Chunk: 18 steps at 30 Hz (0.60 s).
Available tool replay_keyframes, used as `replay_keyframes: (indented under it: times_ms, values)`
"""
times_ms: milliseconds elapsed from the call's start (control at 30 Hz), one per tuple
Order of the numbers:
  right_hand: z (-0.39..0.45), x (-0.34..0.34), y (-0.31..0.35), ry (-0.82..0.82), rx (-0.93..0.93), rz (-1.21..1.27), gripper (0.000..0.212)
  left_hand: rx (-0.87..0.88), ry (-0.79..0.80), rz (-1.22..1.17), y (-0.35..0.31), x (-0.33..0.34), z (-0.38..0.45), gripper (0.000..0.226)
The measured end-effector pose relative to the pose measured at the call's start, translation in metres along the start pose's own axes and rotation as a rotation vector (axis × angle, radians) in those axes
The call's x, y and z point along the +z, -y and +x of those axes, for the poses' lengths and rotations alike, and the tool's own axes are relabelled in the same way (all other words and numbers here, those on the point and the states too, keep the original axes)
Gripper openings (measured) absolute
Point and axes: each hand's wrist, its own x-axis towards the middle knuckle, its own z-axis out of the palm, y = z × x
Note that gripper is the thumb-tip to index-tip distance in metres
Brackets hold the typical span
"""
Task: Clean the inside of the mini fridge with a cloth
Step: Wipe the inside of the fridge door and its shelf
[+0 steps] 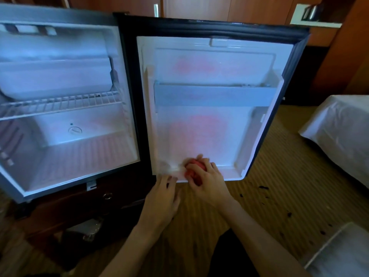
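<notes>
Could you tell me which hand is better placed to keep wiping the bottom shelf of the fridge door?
Right: the right hand grips the red cloth on the door's bottom shelf; the left hand only rests at its edge.

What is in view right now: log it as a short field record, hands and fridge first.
setting: mini fridge on the floor, door swung fully open
right hand: grips a red cloth at the door's bottom shelf
left hand: fingers rest on the door's lower edge
fridge interior: wire shelf, nothing stored
floor: dark specks on carpet, right
</notes>
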Motion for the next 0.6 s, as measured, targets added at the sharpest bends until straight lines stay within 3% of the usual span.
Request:
replay_keyframes:
  times_ms: [133, 367, 500, 600]
  values:
    - [-0.001, -0.011, -0.012, 0.041, 0.017, 0.018, 0.033, 0.031, -0.043, 0.084, 0.006, 0.021, 0.001, 0.04]
    - [-0.011, -0.026, -0.022, -0.078, 0.288, -0.075, 0.026, 0.078, -0.08, 0.212, 0.006, 0.016, 0.006, 0.033]
    - [-0.009, 0.002, 0.02, -0.154, 0.212, -0.088, 0.02, 0.061, -0.073, 0.151, 0.006, 0.018, -0.001, 0.034]
    - [-0.005, 0.016, 0.045, -0.14, 0.114, -0.03, 0.03, 0.05, -0.046, 0.118, 0.007, 0.017, -0.003, 0.035]
